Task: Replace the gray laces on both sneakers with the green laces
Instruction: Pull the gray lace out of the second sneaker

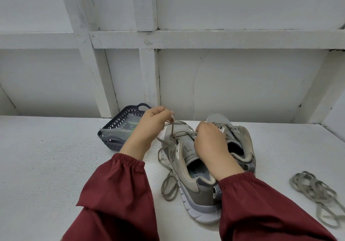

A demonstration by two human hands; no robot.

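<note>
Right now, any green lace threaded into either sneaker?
No: the only threaded lace is gray, pinched by the left hand; green laces lie in the basket.

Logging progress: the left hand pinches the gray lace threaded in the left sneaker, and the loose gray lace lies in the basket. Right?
No. The head view shows the loose gray lace on the white table at far right, not in the basket. The left hand does pinch the threaded gray lace of the left sneaker.

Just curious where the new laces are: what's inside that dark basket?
Inside the basket lies a clear plastic bag with something green in it, too blurred to name. The left hand covers the basket's right side.
</note>
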